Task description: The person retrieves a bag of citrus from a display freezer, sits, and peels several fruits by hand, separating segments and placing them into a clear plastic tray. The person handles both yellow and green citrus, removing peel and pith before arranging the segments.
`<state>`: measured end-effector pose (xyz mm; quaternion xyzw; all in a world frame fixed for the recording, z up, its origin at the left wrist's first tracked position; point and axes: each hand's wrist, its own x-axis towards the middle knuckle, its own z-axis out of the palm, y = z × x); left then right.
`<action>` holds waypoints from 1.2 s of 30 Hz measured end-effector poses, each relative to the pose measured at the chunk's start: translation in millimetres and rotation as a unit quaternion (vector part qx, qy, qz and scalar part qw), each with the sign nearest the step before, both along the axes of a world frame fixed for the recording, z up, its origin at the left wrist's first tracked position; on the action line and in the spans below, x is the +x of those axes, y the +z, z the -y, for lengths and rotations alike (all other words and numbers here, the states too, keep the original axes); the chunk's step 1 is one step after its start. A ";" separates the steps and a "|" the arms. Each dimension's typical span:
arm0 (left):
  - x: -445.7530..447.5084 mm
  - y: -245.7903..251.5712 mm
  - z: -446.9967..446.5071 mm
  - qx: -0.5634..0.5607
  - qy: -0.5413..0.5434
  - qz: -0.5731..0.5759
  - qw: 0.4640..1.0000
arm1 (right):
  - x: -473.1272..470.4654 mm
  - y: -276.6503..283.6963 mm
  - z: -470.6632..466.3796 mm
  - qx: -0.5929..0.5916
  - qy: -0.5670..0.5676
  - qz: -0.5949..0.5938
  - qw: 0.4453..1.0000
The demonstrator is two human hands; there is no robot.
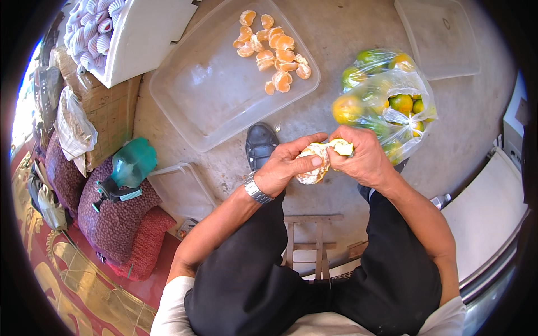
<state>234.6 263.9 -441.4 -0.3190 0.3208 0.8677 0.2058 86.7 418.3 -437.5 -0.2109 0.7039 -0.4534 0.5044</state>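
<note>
A partly peeled mandarin orange (312,173) rests in my left hand (286,161), its white pith showing and my thumb across it. My right hand (362,154) pinches a strip of green-yellow peel (342,147) that is still joined to the fruit. Beyond my hands, peeled mandarin segments (281,80) lie grouped at the right end of a clear plastic tray (185,109) on the floor. Just past my right hand sits a clear plastic bag (403,84) of unpeeled green-orange mandarins (400,103).
Mesh sacks (109,210) of small round produce lie at left, a teal spray bottle (133,164) on top. Behind them stand a cardboard box (109,117) and a white foam box (143,38) of net-wrapped fruit. Clear plastic lids (441,42) and a wooden stool (313,246) are also here.
</note>
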 end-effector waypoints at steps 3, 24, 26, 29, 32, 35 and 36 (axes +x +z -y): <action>-3.6 6.2 3.0 -0.016 -0.003 -0.027 1.000 | -4.0 -2.5 3.1 -0.018 -0.042 -0.059 0.997; -24.8 35.1 14.7 -0.565 -0.192 -0.168 0.785 | -1.0 -1.7 -2.7 -0.013 -0.039 0.068 0.997; -23.5 33.7 14.5 -0.484 -0.186 -0.068 0.852 | 2.3 5.4 0.2 0.006 -0.109 0.174 0.979; -14.4 24.4 13.5 -0.238 -0.041 -0.020 0.970 | -0.1 13.3 7.1 0.028 -0.061 0.180 0.981; -16.2 23.1 14.0 -0.217 -0.020 -0.032 0.975 | -2.0 15.2 11.4 0.046 -0.085 0.143 0.985; -18.7 21.8 11.1 -0.227 -0.001 -0.046 0.973 | -4.1 -3.8 -4.8 -0.026 0.007 0.018 0.999; -19.2 21.1 10.5 -0.237 0.004 -0.051 0.970 | -2.2 -7.2 -6.3 -0.041 -0.005 0.002 0.999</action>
